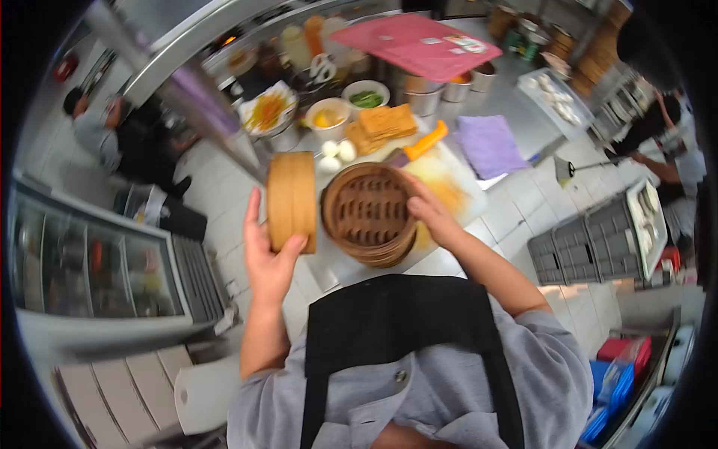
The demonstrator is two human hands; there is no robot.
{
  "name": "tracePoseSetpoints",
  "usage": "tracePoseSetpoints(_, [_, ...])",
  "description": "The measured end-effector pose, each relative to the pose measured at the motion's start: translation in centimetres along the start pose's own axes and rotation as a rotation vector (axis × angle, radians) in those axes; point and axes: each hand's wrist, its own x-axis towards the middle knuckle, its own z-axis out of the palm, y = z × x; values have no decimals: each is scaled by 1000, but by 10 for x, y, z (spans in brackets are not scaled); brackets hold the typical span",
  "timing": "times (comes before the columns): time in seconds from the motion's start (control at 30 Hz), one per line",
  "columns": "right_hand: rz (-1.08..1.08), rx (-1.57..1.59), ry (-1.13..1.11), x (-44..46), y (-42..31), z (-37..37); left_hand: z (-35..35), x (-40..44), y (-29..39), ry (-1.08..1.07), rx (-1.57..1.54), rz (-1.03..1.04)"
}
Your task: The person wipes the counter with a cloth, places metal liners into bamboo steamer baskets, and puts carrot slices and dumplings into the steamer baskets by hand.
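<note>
My left hand (271,258) grips a pale bamboo steamer basket (292,196), turned up on its side, with the thumb at its lower edge. Beside it, a darker brown bamboo steamer basket (368,209) with a slotted base stands over the near part of a white cutting board (470,191). My right hand (435,213) is closed over that basket's right rim. Just behind the baskets lie several peeled white eggs (329,150), a stack of orange-brown slabs (387,123) and a knife with an orange-yellow handle (426,140).
A purple cloth (490,146) lies right of the board. Behind are a bowl of chopped greens (366,94), a bowl with yellow contents (327,116) and a red board (415,43) over metal containers. Grey crates (580,243) stand right; other people are at both sides.
</note>
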Motion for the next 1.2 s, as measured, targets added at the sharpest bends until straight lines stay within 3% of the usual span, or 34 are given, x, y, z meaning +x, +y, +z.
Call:
tracePoseSetpoints(0.07, [-21,-24,33,0,-4,0,5,9,25,-80,16,67])
tracePoseSetpoints(0.13, [97,189,15,2,-9,2,8,20,36,-387,638,607])
tracePoseSetpoints(0.17, [88,178,36,2,-8,0,17,24,36,-401,623,623])
tracePoseSetpoints(0.23, [215,371,57,3,-7,-3,36,29,34,-688,799,565])
tracePoseSetpoints(0.27, [192,373,67,3,-10,-4,38,27,31,-722,835,531])
tracePoseSetpoints(0.43, [126,340,62,9,-23,0,35,30,14,-612,766,736])
tracePoseSetpoints(0.5, [52,272,-4,11,-18,-3,40,21,-33,108,102,322])
tracePoseSetpoints(0.53, [56,288,-4,9,-18,-5,35,16,-52,98,94,335])
tracePoseSetpoints(0.6, [98,264,52,2,-4,-4,17,4,-78,-135,-483,-599])
tracePoseSetpoints(0.63, [156,248,97,0,-7,-1,17,2,-78,-151,-483,-594])
tracePoseSetpoints(0.7, [186,245,37,-11,-17,1,20,-2,-79,-321,-549,-916])
tracePoseSetpoints(0.77, [573,439,72,-18,-51,12,16,3,-87,-405,-573,-890])
tracePoseSetpoints(0.8, [601,426,72,-18,-53,13,14,7,-89,-480,-592,-863])
tracePoseSetpoints(0.9, [441,487,7,-20,-24,11,25,2,-77,-448,-624,-844])
tracePoseSetpoints(1.2, [381,593,82,-45,-36,-22,68,1,-61,-507,-679,-770])
